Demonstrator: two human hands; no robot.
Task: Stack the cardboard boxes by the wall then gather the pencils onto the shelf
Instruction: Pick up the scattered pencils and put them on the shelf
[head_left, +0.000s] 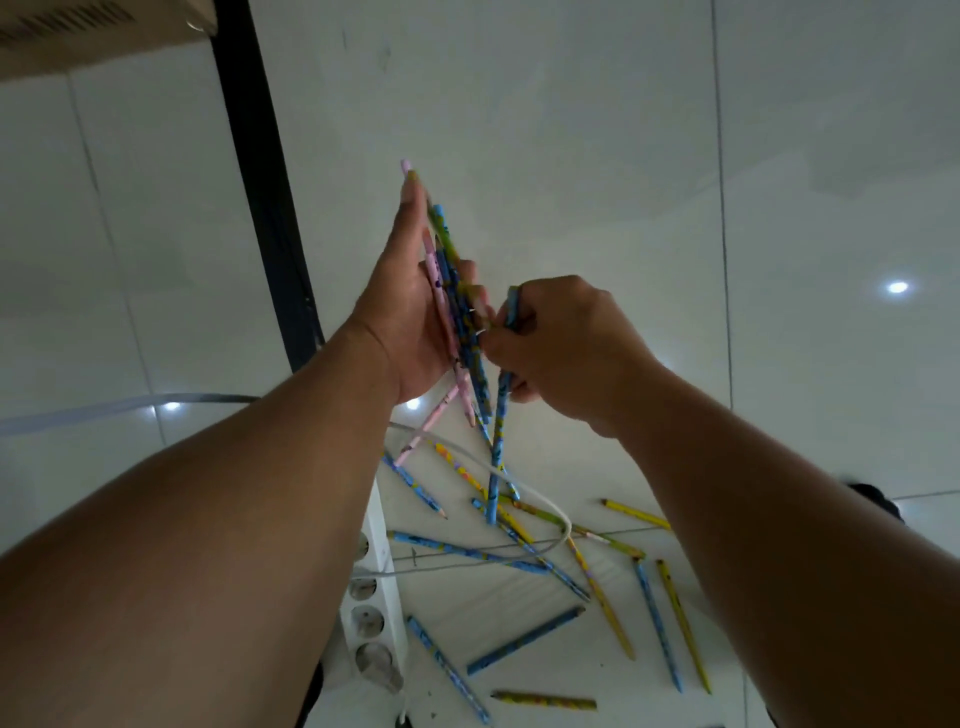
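Head view, looking down at pale glossy floor tiles (571, 130).

Held items:
- Left hand (410, 312) grips a bundle of pencils (457, 291): pink, blue and yellow-green barrels lying across the palm. One finger lies straight along the bundle and points away from the camera; the other fingertips curl round it from the far side. The bundle's lower ends stick out below the heel of the hand.
- Right hand (566, 353) is closed round a single blue pencil (498, 441), held nearly upright. Its top shows above the knuckles and its long lower part hangs toward the floor. Cannot tell whether the lower end touches anything there.
- Right fingertips sit just beside the bundle, touching or nearly so.

Pose: both forearms reach forward from the bottom corners of the frame, and the hands meet mid-frame above the floor. Left palm faces right; the back of the right hand faces the camera.

On the floor:
- Loose pencils (524, 639) lie scattered below the hands, blue and yellow, several crossing one another.
- White power strip (382, 613) lies beside them on the left, partly hidden by the left forearm.
- White cable (530, 488) loops over some of the pencils.

Background: a black upright post (265, 192) runs from the top edge down behind the left wrist. A beige object (78, 36) fills the top-left corner; identity unclear.
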